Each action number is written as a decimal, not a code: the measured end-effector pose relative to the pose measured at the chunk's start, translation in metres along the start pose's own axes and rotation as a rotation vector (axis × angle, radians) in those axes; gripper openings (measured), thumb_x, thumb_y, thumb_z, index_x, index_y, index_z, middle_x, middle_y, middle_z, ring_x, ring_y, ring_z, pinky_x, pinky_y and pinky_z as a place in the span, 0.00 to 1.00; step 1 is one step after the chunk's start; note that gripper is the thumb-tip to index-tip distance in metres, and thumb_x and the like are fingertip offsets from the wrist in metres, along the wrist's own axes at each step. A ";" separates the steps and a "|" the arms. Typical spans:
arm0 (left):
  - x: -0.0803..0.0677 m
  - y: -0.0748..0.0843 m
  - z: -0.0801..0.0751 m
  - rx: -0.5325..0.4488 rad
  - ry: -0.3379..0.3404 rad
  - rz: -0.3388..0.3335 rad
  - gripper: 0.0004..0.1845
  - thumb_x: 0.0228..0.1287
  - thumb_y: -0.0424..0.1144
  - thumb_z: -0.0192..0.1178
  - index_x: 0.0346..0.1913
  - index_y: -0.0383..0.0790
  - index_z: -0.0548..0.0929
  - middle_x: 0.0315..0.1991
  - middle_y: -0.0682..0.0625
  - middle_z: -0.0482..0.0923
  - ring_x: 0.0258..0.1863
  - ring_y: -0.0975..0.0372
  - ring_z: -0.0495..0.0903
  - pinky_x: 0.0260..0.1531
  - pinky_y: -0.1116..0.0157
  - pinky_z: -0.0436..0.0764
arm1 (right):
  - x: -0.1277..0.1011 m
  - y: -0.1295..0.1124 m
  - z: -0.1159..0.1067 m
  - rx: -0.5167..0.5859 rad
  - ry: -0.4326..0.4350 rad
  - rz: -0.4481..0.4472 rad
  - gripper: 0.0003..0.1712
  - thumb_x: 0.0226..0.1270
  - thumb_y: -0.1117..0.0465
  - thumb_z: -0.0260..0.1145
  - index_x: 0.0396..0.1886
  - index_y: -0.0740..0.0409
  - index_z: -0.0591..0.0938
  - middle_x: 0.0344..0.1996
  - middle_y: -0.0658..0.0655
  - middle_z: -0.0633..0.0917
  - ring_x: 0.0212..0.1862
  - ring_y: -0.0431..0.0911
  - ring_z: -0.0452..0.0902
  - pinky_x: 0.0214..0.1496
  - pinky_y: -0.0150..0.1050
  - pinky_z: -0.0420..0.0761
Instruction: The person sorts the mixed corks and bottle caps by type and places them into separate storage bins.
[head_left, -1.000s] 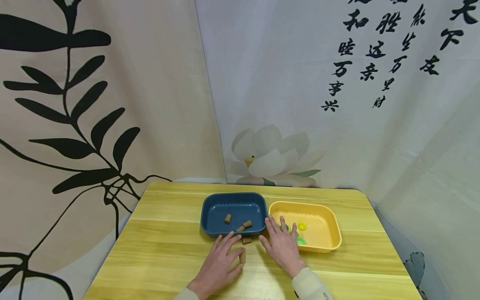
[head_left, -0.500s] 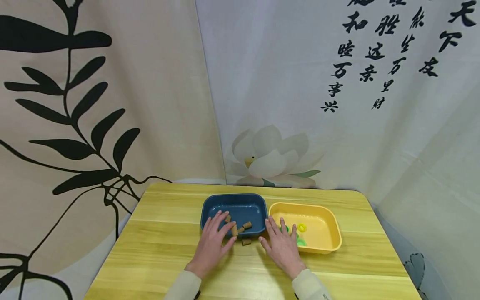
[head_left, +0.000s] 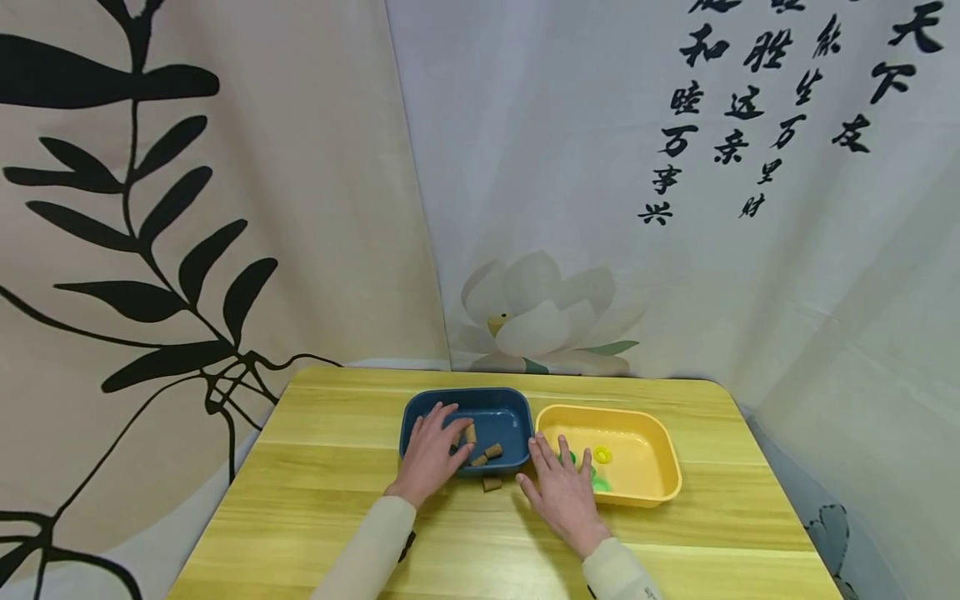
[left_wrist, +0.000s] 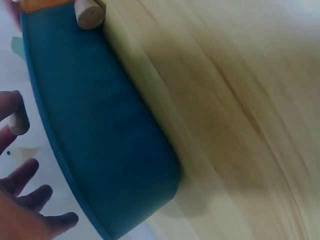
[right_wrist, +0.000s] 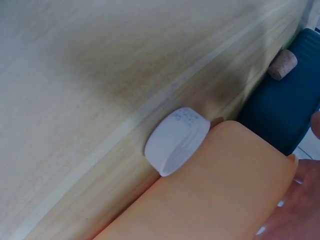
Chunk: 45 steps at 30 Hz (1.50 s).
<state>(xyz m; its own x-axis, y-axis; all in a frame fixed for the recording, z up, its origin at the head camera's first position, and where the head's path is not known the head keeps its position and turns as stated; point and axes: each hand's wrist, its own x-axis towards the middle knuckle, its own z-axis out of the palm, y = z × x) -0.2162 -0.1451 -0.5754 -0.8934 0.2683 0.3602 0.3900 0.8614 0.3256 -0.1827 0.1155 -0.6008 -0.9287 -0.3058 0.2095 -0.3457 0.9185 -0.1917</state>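
Over the blue tray [head_left: 408, 425], my left hand [head_left: 429, 454] pinches a cork [left_wrist: 19, 122] between thumb and forefinger, the other fingers spread. Several corks [head_left: 492, 451] lie on the tray floor, partly hidden by this hand. Another cork [right_wrist: 283, 64] lies on the table just outside the tray's near wall. My right hand [head_left: 564, 500] rests with outstretched fingers over the near left corner of the yellow tray [head_left: 660, 467]. Under and beyond those fingers are small green pieces [head_left: 600, 483] and a round yellow piece [head_left: 602, 455] inside that tray.
Both trays stand side by side on a wooden table [head_left: 712, 533]. In the right wrist view, a white rounded piece [right_wrist: 177, 142] lies against the yellow tray's outer wall; my right hand hides it from the head view. A printed curtain [head_left: 337, 208] hangs behind the table.
My left hand picked up a cork standing on the table in front of the blue tray and carried it forward, over the tray. My right hand stayed in place.
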 end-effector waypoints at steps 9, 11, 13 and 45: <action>0.016 -0.007 0.010 0.068 -0.149 -0.048 0.20 0.68 0.49 0.70 0.60 0.50 0.86 0.71 0.41 0.71 0.75 0.39 0.63 0.66 0.29 0.62 | 0.000 0.000 0.000 -0.007 0.007 -0.003 0.38 0.77 0.37 0.57 0.77 0.54 0.72 0.77 0.57 0.69 0.76 0.66 0.61 0.69 0.79 0.56; 0.019 -0.009 0.012 0.082 -0.169 -0.051 0.20 0.68 0.49 0.70 0.60 0.50 0.86 0.71 0.41 0.71 0.75 0.39 0.63 0.66 0.28 0.62 | 0.000 0.000 0.000 -0.002 0.010 -0.003 0.38 0.77 0.37 0.58 0.77 0.54 0.72 0.76 0.57 0.70 0.76 0.66 0.61 0.69 0.79 0.56; 0.020 -0.009 0.013 0.083 -0.192 -0.063 0.20 0.68 0.49 0.70 0.61 0.50 0.86 0.71 0.40 0.71 0.75 0.40 0.62 0.67 0.28 0.61 | 0.000 0.000 0.001 -0.001 0.011 -0.002 0.38 0.77 0.37 0.58 0.77 0.54 0.72 0.76 0.56 0.70 0.76 0.66 0.62 0.69 0.79 0.56; -0.016 0.016 0.010 0.073 0.012 0.096 0.27 0.68 0.49 0.70 0.67 0.46 0.81 0.71 0.43 0.73 0.72 0.45 0.69 0.66 0.36 0.70 | 0.000 -0.002 -0.002 -0.014 -0.009 0.008 0.39 0.77 0.36 0.57 0.77 0.54 0.71 0.77 0.56 0.69 0.76 0.66 0.61 0.69 0.78 0.56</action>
<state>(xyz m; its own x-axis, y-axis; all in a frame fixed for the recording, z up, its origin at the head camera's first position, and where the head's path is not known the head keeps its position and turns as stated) -0.1973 -0.1314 -0.5844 -0.8496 0.3465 0.3976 0.4561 0.8612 0.2242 -0.1820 0.1145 -0.5991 -0.9326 -0.3009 0.1994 -0.3366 0.9244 -0.1796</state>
